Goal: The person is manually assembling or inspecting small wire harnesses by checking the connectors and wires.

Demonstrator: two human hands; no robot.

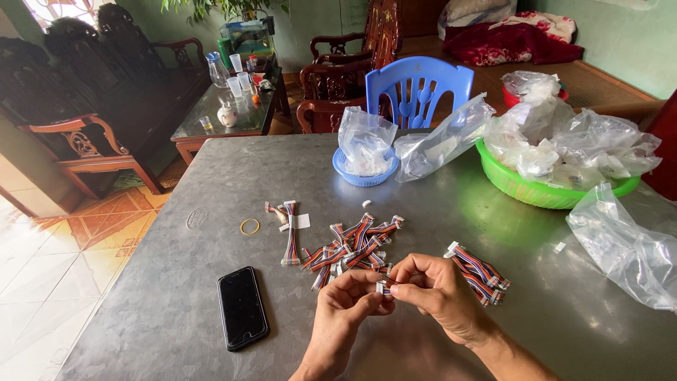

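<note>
Head view: I am pinching a small white connector (383,286) between both hands, left hand (343,305) and right hand (438,293) closing on it above the desk (176,282), near the ribbon-cable pile (352,250). I judge assembly is mid-step; next needs careful alignment.

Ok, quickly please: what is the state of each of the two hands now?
Left hand: closed, pinching the white connector of a multicoloured ribbon cable.
Right hand: closed, holding a bundle of multicoloured ribbon cables.
</note>
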